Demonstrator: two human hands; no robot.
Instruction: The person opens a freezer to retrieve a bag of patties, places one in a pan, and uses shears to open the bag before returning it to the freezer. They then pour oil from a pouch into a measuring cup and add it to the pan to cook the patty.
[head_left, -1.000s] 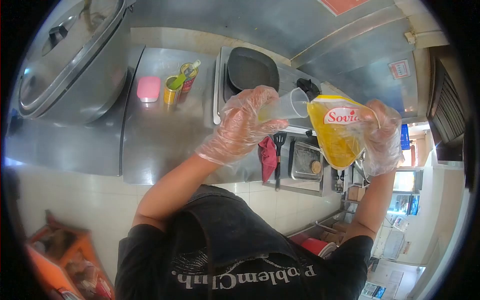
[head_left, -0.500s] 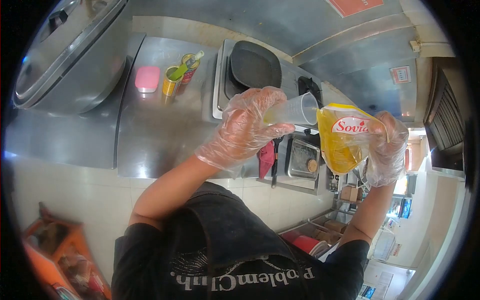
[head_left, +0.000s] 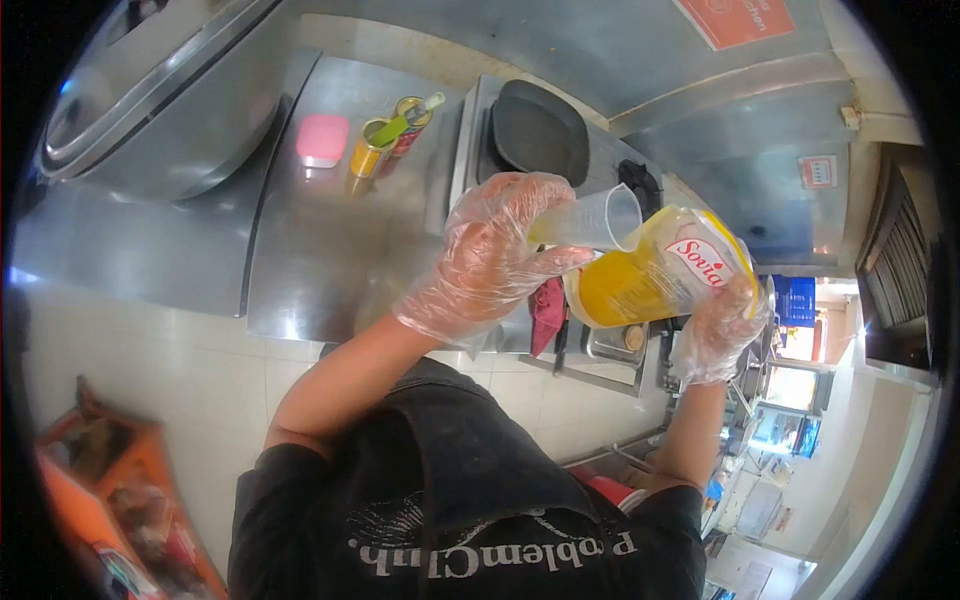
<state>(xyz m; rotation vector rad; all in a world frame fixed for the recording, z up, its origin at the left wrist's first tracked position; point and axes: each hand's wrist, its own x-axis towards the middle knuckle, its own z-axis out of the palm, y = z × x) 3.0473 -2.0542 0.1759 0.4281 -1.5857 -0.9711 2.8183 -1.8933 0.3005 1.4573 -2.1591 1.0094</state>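
Observation:
My left hand [head_left: 490,250], in a clear plastic glove, is closed round a translucent plastic measuring cup [head_left: 606,218]. The cup lies tilted, its rim toward the right, with some yellow liquid near its base. In my gloved right hand [head_left: 722,330] is a clear and yellow Sovia pouch [head_left: 640,275] of yellow oil, gripped at its lower right end. The pouch slants beside and below the cup's rim, and the oil has gathered at its left side. Both hands are held up in front of the counter.
On the steel counter [head_left: 320,270] stand a pink-lidded container [head_left: 323,140], a yellow can [head_left: 370,155], and a red can with a green-handled tool [head_left: 402,125]. A black square pan [head_left: 541,130] sits on the stove. Nearby are a pink cloth [head_left: 547,315], a metal tray [head_left: 610,345] and a large pot [head_left: 190,130].
My right hand has moved left and down, turning the pouch; its corner has come away from the cup's rim. The left hand and cup hold nearly the same position. The view has shifted slightly.

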